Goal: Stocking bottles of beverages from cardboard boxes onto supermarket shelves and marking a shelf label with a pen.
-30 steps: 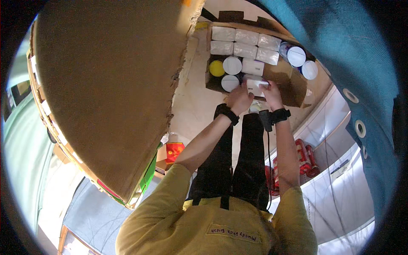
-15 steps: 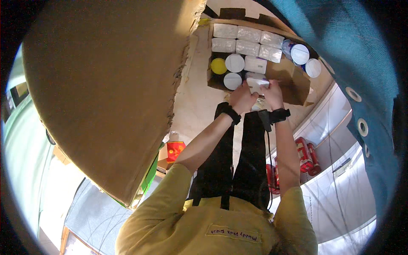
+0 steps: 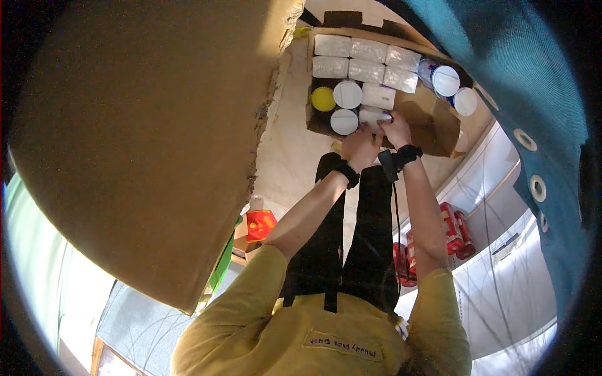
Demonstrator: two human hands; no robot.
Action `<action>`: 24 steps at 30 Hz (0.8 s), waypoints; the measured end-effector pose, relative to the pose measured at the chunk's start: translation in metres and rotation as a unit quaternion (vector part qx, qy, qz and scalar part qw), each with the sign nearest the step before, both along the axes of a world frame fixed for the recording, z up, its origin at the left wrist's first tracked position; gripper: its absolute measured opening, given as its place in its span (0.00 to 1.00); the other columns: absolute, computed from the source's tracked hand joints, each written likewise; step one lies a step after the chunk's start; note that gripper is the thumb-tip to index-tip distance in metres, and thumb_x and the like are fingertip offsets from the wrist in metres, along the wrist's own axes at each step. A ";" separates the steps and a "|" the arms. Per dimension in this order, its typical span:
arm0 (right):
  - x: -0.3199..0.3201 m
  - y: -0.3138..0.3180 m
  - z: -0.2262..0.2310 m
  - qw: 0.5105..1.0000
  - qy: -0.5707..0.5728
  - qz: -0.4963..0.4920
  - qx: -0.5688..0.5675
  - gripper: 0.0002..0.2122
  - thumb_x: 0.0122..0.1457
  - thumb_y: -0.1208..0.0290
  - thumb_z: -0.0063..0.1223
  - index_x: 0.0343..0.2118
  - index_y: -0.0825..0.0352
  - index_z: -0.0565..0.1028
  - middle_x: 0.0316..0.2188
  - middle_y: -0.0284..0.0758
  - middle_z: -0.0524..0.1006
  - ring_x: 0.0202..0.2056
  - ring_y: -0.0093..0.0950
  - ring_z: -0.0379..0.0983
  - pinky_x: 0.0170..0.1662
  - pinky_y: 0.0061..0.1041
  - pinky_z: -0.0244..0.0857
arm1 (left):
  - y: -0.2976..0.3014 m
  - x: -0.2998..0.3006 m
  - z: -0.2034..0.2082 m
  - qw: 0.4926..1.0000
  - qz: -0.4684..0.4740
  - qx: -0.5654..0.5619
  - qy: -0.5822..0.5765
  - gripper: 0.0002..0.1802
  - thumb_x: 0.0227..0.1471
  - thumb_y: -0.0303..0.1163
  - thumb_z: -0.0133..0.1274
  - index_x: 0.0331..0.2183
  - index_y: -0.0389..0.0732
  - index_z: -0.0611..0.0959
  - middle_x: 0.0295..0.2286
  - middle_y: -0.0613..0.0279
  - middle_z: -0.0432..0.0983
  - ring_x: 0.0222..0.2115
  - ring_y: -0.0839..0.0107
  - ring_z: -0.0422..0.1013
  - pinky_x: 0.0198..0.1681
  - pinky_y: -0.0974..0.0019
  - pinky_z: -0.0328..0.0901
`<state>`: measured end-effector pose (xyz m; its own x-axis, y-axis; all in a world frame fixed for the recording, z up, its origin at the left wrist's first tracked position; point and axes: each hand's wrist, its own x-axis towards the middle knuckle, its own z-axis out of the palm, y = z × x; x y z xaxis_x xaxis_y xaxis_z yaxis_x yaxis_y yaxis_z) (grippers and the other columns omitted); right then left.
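Your right hand (image 3: 397, 132) grips the white packet (image 3: 374, 117) by its right side, apparently steadying it beside the white-lidded can (image 3: 344, 122) within the carton (image 3: 433, 125); your left hand's (image 3: 361, 148) grip, at the near edge, is unclear.

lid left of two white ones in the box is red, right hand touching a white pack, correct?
Not red: the head view shows a yellow lid left of two white lids in the box; the right hand touches a white pack.
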<state>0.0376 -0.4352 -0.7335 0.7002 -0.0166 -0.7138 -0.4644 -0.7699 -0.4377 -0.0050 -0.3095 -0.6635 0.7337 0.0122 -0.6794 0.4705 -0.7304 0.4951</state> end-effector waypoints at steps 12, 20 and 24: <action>0.010 0.003 0.011 0.999 0.024 -0.004 0.037 0.15 0.48 0.67 0.54 0.39 0.68 0.73 0.36 0.46 0.75 0.40 0.42 0.72 0.42 0.35 0.64 | 0.001 0.003 -0.006 0.997 0.027 -0.074 -0.027 0.24 0.56 0.49 0.36 0.39 0.39 0.75 0.34 0.45 0.74 0.33 0.47 0.71 0.37 0.52 0.66; -0.006 0.001 0.057 0.999 0.025 -0.026 -0.014 0.16 0.49 0.69 0.51 0.43 0.66 0.72 0.40 0.47 0.74 0.44 0.43 0.70 0.46 0.34 0.63 | 0.015 0.015 0.034 0.986 0.051 -0.152 -0.035 0.24 0.55 0.47 0.38 0.42 0.37 0.73 0.39 0.44 0.72 0.39 0.47 0.69 0.40 0.53 0.64; -0.035 -0.010 0.104 0.983 -0.167 -0.056 0.054 0.16 0.53 0.66 0.50 0.45 0.65 0.70 0.39 0.45 0.75 0.42 0.42 0.71 0.46 0.36 0.64 | 0.013 0.004 0.065 0.983 0.091 -0.127 -0.097 0.23 0.53 0.44 0.41 0.43 0.36 0.72 0.38 0.43 0.72 0.38 0.49 0.70 0.42 0.56 0.64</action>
